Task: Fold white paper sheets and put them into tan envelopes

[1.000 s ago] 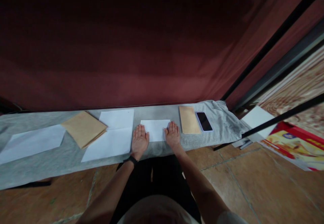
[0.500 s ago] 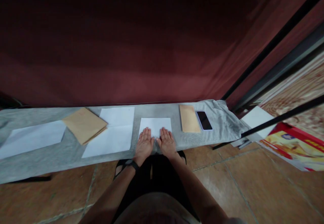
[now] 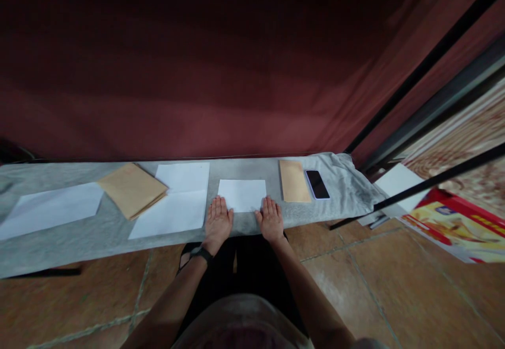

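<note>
A folded white sheet of paper (image 3: 242,194) lies flat on the grey cloth in front of me. At its lower left corner rests my left hand (image 3: 219,218), palm down with the fingers stretched out. My right hand (image 3: 270,217) lies the same way at the lower right corner. Neither hand grips anything; the fingertips are at the paper's side edges. To the right of the sheet are a brown envelope (image 3: 295,182) and a phone (image 3: 317,185) with a dark screen.
Left of me, brown envelopes (image 3: 132,188) overlap a larger creased white sheet (image 3: 185,209). Another white sheet (image 3: 51,207) lies further left. The narrow table under the grey cloth (image 3: 98,241) meets a dark red wall (image 3: 197,123). A red and yellow box (image 3: 461,225) is at the right.
My hands have slid apart, outward from the middle of the folded paper to its two lower corners. More of the paper shows now. The view has shifted slightly.
</note>
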`<move>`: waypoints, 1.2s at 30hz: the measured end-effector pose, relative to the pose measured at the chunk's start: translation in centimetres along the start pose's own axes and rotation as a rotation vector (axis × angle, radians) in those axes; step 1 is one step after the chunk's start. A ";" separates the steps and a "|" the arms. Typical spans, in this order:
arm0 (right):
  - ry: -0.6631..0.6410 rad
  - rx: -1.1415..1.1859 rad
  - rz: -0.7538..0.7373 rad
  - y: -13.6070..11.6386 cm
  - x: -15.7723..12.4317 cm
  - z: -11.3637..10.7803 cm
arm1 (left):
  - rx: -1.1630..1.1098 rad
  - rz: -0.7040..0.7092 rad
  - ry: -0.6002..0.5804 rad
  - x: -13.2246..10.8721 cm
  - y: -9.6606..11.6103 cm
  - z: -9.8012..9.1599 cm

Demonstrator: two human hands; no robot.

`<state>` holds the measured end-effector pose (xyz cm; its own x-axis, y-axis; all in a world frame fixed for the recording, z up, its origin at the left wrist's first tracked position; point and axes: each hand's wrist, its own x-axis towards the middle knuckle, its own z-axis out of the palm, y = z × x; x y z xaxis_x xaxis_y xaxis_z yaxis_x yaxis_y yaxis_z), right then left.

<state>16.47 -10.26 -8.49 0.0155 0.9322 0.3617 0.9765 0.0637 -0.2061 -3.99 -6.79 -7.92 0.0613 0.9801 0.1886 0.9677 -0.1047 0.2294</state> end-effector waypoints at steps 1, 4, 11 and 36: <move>0.000 0.002 0.008 0.1 -0.1 -0.1 | -0.004 -0.006 0.002 -0.1 -0.1 -0.1; 0.005 0.010 0.056 0.0 -0.1 -0.4 | -0.007 -0.008 0.024 -0.3 0.0 -0.3; -0.052 0.147 -0.051 -3.1 0.4 -0.7 | -0.019 0.293 -0.063 -1.1 2.7 -0.4; -0.225 0.155 -0.124 -3.3 4.8 -0.3 | -0.062 0.250 -0.190 3.0 3.4 -0.3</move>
<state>13.34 -6.14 -5.81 -0.1669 0.9684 0.1853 0.9233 0.2194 -0.3152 -0.57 -4.22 -6.28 0.3456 0.9361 0.0656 0.9006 -0.3506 0.2570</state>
